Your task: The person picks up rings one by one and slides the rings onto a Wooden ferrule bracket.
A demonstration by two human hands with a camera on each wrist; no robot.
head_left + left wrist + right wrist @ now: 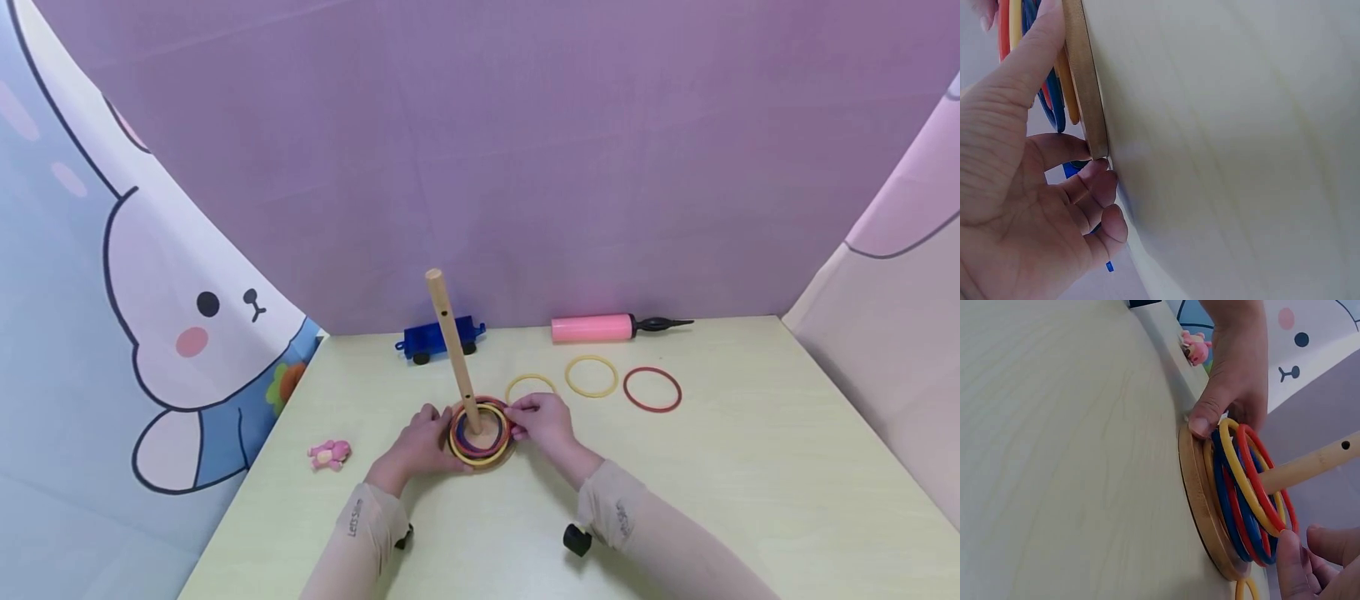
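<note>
A wooden post (pixel 453 354) rises, leaning in the head view, from a round wooden base (pixel 1197 487) on the table. Red, yellow and blue rings lie stacked loosely around its foot, a yellow ring (pixel 1241 478) and a red ring (pixel 1259 481) uppermost and tilted. My left hand (pixel 423 442) grips the base from the left, thumb over its top and fingers curled at its edge. At the stack's right side my right hand (pixel 546 423) pinches the red ring's edge between thumb and fingers.
Behind my right hand lies a loose yellow ring (pixel 531 377), with another yellow hoop (pixel 591 359) and a red hoop (pixel 652 409) farther right. A blue toy wagon (pixel 426 340) and a pink pump (pixel 592 328) are at the back. A pink toy figure (pixel 330 454) lies left.
</note>
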